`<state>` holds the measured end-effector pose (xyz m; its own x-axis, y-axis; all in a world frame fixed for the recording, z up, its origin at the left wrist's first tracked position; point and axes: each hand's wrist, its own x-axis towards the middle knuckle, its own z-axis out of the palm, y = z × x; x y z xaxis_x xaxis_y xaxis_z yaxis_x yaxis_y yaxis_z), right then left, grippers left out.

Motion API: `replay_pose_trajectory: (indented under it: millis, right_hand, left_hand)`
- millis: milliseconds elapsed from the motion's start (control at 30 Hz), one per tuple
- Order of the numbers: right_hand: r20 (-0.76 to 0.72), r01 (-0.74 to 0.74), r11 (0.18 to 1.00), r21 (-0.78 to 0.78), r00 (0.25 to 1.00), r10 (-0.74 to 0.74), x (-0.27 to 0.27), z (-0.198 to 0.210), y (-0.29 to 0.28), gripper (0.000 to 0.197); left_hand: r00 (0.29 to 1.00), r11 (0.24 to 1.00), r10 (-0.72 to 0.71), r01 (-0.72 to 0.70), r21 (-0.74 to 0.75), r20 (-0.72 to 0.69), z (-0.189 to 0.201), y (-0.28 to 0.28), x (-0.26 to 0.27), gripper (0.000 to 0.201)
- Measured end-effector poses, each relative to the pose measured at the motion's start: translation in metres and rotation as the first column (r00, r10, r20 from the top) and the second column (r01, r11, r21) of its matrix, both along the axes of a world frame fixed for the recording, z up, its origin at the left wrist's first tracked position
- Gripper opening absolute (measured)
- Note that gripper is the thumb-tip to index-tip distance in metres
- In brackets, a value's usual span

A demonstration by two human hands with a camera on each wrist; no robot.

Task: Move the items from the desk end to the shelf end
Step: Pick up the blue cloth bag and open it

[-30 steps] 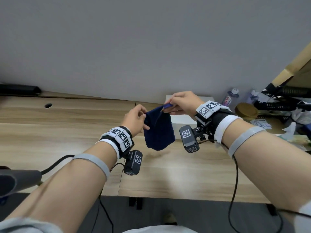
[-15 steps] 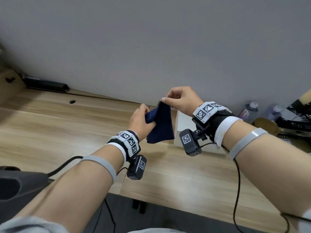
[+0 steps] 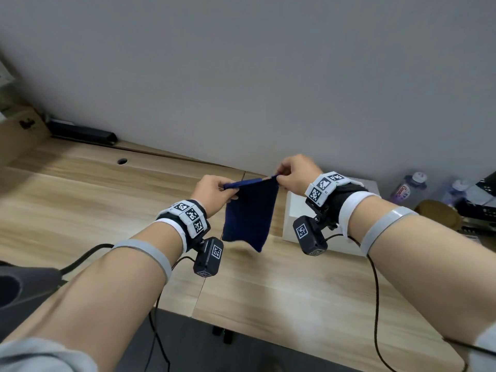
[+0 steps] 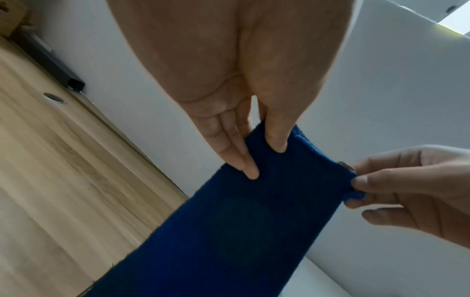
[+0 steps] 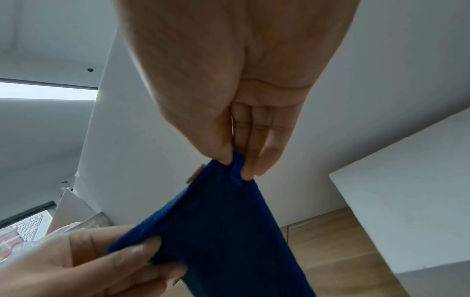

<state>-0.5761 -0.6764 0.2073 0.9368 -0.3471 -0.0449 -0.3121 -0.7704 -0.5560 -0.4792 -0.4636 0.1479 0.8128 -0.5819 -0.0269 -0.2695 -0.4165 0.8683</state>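
A dark blue cloth (image 3: 248, 216) hangs above the wooden desk (image 3: 80, 210), stretched by its top edge between both hands. My left hand (image 3: 214, 193) pinches the left top corner, thumb on one side and fingers on the other, as the left wrist view shows on the cloth (image 4: 254, 211). My right hand (image 3: 292, 174) pinches the right top corner between thumb and fingertips; the right wrist view shows the cloth (image 5: 223, 231) hanging from that pinch. The cloth's lower edge hangs free, just above the desk.
A white box (image 3: 292, 224) stands on the desk right behind the cloth. Bottles (image 3: 408, 187), a round wooden lid (image 3: 437, 214) and a black wire shelf crowd the right end. A black bar (image 3: 80, 134) lies along the wall at back left, beside a cardboard box (image 3: 18, 132).
Both hands have drawn apart, pulling the cloth's top edge taut and flat. The view has swung left, showing more of the desk's left end.
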Motion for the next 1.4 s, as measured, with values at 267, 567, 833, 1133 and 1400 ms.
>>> replay_pose_trajectory:
  millis: [267,567,833,1133,1400]
  right_hand:
    - [0.214,0.022,0.988,0.150,0.975,-0.055,0.005,-0.014,0.000,0.010]
    - [-0.188,-0.067,0.944,0.323,0.973,0.133,-0.060,-0.118,0.029,0.011]
    - [-0.481,0.061,0.848,0.527,0.844,0.239,-0.118,-0.192,0.061,0.010]
    - [-0.297,0.347,0.846,0.405,0.925,-0.236,-0.112,-0.225,0.045,0.009]
    - [-0.235,0.370,0.860,0.350,0.924,-0.302,-0.073,-0.256,0.003,0.016]
  left_hand:
    - [0.998,0.978,0.007,-0.021,-0.209,-0.070,0.006,0.011,0.009,0.016]
    - [0.936,0.937,-0.165,0.247,0.247,-0.312,-0.084,0.064,-0.036,0.013]
    - [0.763,0.820,-0.227,0.485,0.303,-0.605,-0.146,0.086,-0.077,0.013]
    - [0.921,0.915,-0.148,0.265,0.304,-0.360,-0.167,0.039,-0.058,0.013]
    - [0.978,0.933,0.035,0.043,0.357,-0.207,-0.200,-0.018,-0.028,0.015]
